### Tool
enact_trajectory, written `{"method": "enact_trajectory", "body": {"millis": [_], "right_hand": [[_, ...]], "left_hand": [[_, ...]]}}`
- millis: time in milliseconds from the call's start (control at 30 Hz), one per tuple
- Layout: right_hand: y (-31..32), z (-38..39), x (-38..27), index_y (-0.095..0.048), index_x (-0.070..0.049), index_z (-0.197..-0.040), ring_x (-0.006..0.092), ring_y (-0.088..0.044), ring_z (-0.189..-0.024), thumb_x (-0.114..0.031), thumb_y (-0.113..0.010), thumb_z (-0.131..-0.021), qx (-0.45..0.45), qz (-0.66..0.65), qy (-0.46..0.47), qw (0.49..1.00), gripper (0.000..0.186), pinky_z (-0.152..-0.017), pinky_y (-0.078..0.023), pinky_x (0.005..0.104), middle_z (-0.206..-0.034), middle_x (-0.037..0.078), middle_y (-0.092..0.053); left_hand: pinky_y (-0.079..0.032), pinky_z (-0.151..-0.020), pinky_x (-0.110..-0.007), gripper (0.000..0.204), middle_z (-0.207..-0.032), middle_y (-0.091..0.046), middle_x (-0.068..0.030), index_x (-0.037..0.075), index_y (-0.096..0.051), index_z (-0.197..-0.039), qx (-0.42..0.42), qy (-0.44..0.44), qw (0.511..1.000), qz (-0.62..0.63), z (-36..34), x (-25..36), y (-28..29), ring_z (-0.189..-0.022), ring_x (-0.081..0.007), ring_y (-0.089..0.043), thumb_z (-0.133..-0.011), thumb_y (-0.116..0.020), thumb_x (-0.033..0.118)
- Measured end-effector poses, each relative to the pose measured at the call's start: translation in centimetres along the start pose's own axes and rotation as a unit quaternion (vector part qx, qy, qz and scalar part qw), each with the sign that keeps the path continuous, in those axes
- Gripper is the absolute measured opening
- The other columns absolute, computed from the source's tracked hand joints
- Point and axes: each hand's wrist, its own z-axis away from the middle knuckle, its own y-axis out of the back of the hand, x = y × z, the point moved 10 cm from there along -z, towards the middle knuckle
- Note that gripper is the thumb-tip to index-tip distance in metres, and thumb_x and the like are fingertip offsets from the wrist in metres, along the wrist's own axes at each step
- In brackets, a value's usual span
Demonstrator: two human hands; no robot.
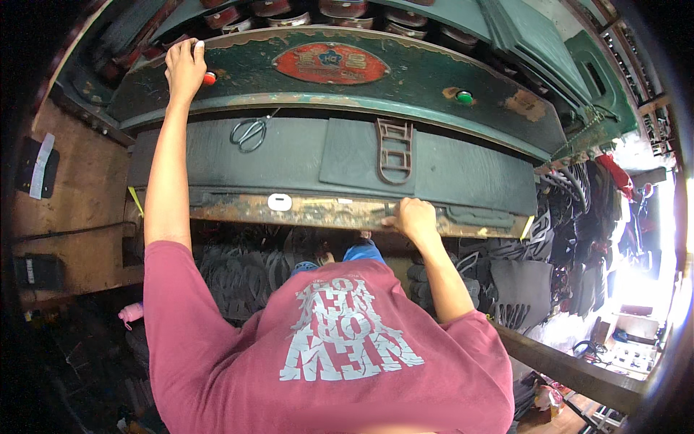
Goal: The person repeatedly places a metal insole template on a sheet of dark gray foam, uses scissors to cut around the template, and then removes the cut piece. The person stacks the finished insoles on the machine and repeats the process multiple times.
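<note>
Reaching up to the far left, my left hand (185, 71) has its fingers curled over the top edge of the green machine beam (238, 79), just beside a red push button (210, 78). My right hand (413, 218) is closed at the front edge of the bench, against the black rubber sheet (477, 163); what it grips, if anything, is hidden. Just beyond it a brown, sole-shaped cutting die (395, 152) lies on a smaller black sheet (347, 152). Scissors (249, 134) with dark looped handles rest on the sheet farther left, their tips under the beam.
A green button (464, 97) sits on the beam's right side. One white oval object (280, 202) lies on the worn wooden bench edge (318, 215). Several round metal tins or dies line the shelf behind. Dark cut pieces hang at right, above a wooden rail (571, 365).
</note>
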Motion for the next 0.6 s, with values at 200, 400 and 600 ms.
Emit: {"method": "enact_trajectory", "body": {"millis": [200,400,600], "right_hand": [[5.2,0.0,-7.0,-0.051,0.003,-0.138,0.0377,-0.054,-0.125,-0.065,-0.084,-0.065,0.262,0.104,0.208,0.936,0.105,-0.109,-0.041,0.0488,-0.132,0.022,-0.057],[2.0,0.3,-5.1,-0.059,0.000,-0.125,0.0334,-0.056,-0.115,-0.057,-0.083,-0.070,0.197,0.085,0.213,0.953,0.082,-0.108,-0.033,0.0523,-0.116,0.018,-0.060],[4.9,4.1,-0.3,-0.061,-0.002,-0.128,0.0305,-0.057,-0.116,-0.042,-0.084,-0.069,0.159,-0.192,0.234,0.940,0.075,-0.109,-0.032,0.0446,-0.119,0.014,-0.064]], "left_hand": [[-0.041,-0.105,-0.058,0.035,-0.130,-0.059,-0.0101,0.016,-0.066,-0.122,0.067,-0.001,0.997,-0.029,0.6,1.0,0.6,-0.133,-0.0333,-0.049,-0.103,-0.055,0.044],[-0.040,-0.105,-0.058,0.033,-0.132,-0.059,-0.0101,0.018,-0.065,-0.123,0.115,-0.031,0.992,-0.036,0.9,0.9,-1.0,-0.134,-0.0340,-0.049,-0.105,-0.054,0.043],[-0.040,-0.106,-0.057,0.033,-0.132,-0.061,-0.0091,0.020,-0.066,-0.123,0.102,-0.021,0.994,-0.018,0.7,1.5,-0.9,-0.135,-0.0346,-0.049,-0.105,-0.052,0.044]]}}
